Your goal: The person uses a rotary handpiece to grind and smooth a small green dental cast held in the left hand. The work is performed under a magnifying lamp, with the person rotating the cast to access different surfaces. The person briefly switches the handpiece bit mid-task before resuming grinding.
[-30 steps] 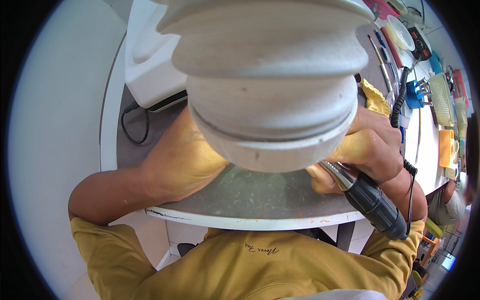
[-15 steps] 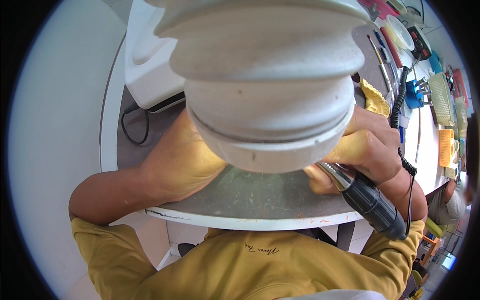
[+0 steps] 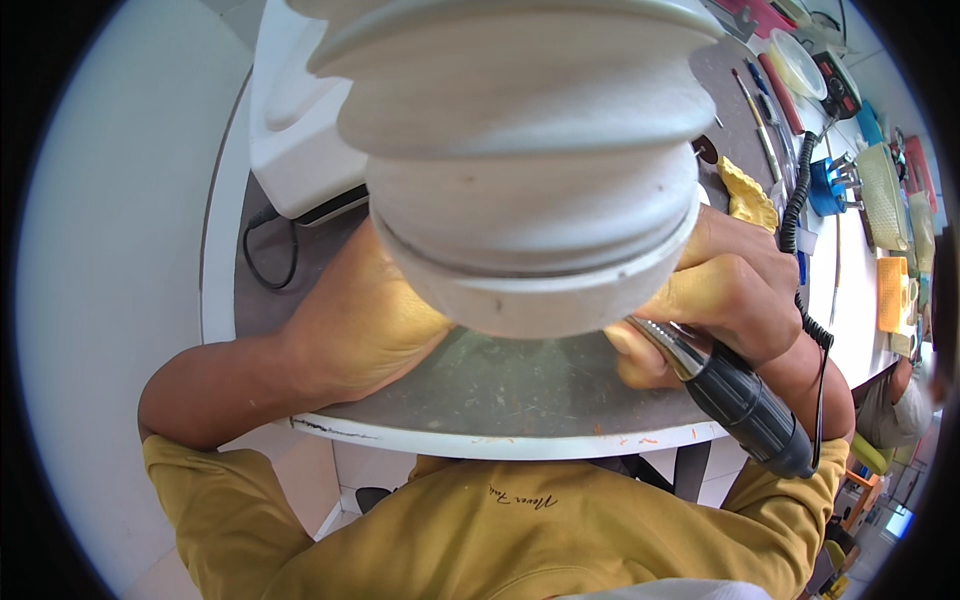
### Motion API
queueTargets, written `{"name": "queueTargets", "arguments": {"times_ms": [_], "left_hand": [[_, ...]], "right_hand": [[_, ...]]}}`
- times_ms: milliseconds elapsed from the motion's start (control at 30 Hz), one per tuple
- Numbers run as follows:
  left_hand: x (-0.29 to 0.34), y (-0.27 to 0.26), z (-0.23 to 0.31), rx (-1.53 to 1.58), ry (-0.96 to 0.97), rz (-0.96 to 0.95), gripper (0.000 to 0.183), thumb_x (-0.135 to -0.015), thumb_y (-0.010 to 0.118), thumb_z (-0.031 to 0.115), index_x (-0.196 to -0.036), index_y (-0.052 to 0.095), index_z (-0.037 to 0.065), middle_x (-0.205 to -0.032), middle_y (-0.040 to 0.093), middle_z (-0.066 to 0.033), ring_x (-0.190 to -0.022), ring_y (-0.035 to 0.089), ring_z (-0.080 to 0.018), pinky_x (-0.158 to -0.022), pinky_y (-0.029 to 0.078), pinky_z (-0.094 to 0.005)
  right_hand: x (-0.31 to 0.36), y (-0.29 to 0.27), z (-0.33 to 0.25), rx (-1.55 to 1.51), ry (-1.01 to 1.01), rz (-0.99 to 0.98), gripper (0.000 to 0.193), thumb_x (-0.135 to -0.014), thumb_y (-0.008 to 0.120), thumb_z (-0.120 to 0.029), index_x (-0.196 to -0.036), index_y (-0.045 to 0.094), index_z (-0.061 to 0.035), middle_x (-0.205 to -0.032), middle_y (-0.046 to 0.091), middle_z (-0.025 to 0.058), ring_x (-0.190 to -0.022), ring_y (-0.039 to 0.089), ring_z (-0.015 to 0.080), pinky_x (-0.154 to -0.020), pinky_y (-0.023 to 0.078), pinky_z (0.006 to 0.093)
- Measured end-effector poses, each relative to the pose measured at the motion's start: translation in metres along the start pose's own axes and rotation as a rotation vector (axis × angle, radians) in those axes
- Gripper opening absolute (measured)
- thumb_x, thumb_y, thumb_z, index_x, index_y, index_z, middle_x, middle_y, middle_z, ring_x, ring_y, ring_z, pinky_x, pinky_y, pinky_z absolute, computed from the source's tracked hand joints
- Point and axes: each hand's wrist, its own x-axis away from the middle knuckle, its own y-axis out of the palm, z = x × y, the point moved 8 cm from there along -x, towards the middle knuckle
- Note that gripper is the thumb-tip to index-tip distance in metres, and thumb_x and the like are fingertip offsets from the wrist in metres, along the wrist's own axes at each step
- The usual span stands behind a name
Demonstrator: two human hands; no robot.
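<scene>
Grey surface point(image 3: 520, 390) in front of you. Pale ribbed hose point(image 3: 530, 180) above it. Your left hand point(image 3: 395, 315): grip hidden under the hose, can't tell its state. Your right hand point(image 3: 735, 290): grip wrapped round a black-and-silver hand tool point(image 3: 742, 403), butt toward you.

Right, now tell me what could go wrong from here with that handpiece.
The white ribbed hose hides the tip of the black handpiece and the fingers of the left hand from this view, so a slip there might go unnoticed. The black coiled cord passes close by the right hand, which grips the handpiece, and could snag. The yellow scalloped piece near that hand might get knocked.
</scene>
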Motion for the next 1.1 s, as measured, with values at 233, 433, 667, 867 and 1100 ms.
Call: {"name": "queueTargets", "arguments": {"times_ms": [233, 433, 667, 867, 1100], "left_hand": [[0.001, 0.002, 0.004, -0.09, -0.013, 0.014, 0.042, -0.085, 0.071, 0.0, -0.122, 0.052, -0.001, -0.116, 0.061, -0.0075, -0.107, 0.056, -0.0137, -0.091, 0.048, -0.0295], [0.002, 0.005, 0.005, 0.026, -0.004, -0.014, 0.043, -0.086, 0.07, -0.002, -0.125, 0.051, 0.0, -0.117, 0.06, -0.006, -0.107, 0.056, -0.0133, -0.091, 0.048, -0.0293], [-0.003, 0.011, 0.007, 0.039, 0.003, -0.042, 0.042, -0.086, 0.07, -0.002, -0.124, 0.052, 0.0, -0.116, 0.06, -0.0055, -0.106, 0.057, -0.0127, -0.091, 0.048, -0.029], [0.007, -0.006, -0.003, -0.005, -0.008, 0.072, 0.04, -0.085, 0.072, 0.0, -0.121, 0.055, -0.001, -0.114, 0.062, -0.0058, -0.103, 0.058, -0.0128, -0.09, 0.049, -0.0292], [0.002, 0.0, 0.002, -0.101, -0.001, 0.029, 0.043, -0.083, 0.074, 0.0, -0.121, 0.054, -0.001, -0.113, 0.062, -0.0064, -0.103, 0.058, -0.0136, -0.09, 0.049, -0.0297]], "right_hand": [[0.003, -0.002, 0.002, -0.025, 0.036, -0.031, 0.033, -0.075, 0.081, -0.008, -0.098, 0.057, -0.0069, -0.085, 0.068, 0.0127, -0.075, 0.07, 0.0259, -0.063, 0.055, 0.0343], [0.002, 0.0, -0.001, 0.01, 0.058, -0.058, 0.033, -0.076, 0.081, -0.008, -0.098, 0.057, -0.007, -0.087, 0.068, 0.0133, -0.077, 0.07, 0.027, -0.064, 0.055, 0.0353], [-0.002, -0.004, -0.004, 0.044, 0.017, -0.008, 0.03, -0.073, 0.08, -0.005, -0.094, 0.058, -0.0058, -0.084, 0.068, 0.0131, -0.074, 0.069, 0.0251, -0.06, 0.054, 0.0334], [0.005, 0.014, 0.01, -0.066, -0.026, 0.029, 0.031, -0.072, 0.079, -0.002, -0.094, 0.058, -0.0061, -0.083, 0.068, 0.0126, -0.071, 0.069, 0.0234, -0.058, 0.053, 0.031], [0.003, 0.004, 0.002, -0.003, 0.021, -0.009, 0.032, -0.071, 0.079, -0.002, -0.095, 0.058, -0.0073, -0.083, 0.067, 0.011, -0.072, 0.069, 0.0236, -0.059, 0.053, 0.0316]]}}
